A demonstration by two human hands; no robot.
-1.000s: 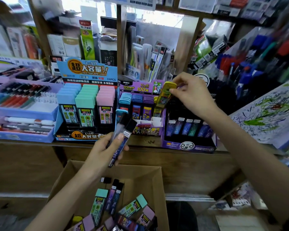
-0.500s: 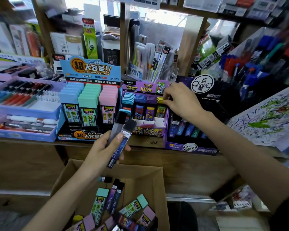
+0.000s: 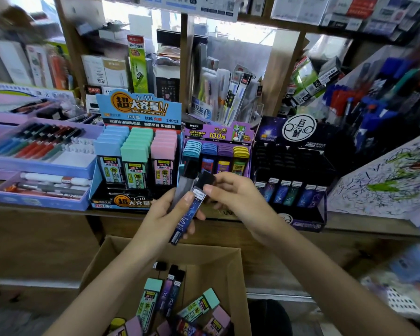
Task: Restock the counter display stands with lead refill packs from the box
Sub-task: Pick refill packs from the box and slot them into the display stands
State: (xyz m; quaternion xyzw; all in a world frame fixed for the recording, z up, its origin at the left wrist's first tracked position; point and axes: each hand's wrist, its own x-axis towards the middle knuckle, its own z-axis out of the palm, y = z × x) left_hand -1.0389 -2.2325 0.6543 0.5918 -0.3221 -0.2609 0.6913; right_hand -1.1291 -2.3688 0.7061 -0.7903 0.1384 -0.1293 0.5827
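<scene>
We take the purple stand [image 3: 217, 134] at the middle of the wooden counter [image 3: 39, 238] as our mark. Its header reads "ULTRAMAN", "0.7mm HB" and "100根", above rows of teal, blue, purple and yellow caps.

Below it and in front of the counter stands an open cardboard box [image 3: 213, 270]. Loose refill packs [image 3: 148, 304] with mint, pink and black caps lie in the box.

Touching the purple stand's left side is the blue stand [image 3: 138, 109]. It is headed "1=10 超大容量!!", "2B/0.7MM MPR-2086A" and "24PCS", and is filled with blue, mint and pink packs marked "2B 0.7". Further left of the purple stand lie lilac pen trays [image 3: 41, 163].

Touching its right side is the dark stand [image 3: 298, 128], which carries a round white logo. Only the front row shows slim starry packs, and the ranks behind are too dark to read.

Both hands meet just in front of the purple stand's lower edge. The left hand [image 3: 164, 220] wraps its fingers and thumb round a slim dark pack [image 3: 188, 215], held upright and tilted. The label seems to read "0.7"; the rest is too small to read. A second, greyer pack [image 3: 182, 189] stands behind it in the same grasp. The right hand [image 3: 238, 197] pinches the black-capped top of the slim dark pack between thumb and forefinger.
</scene>
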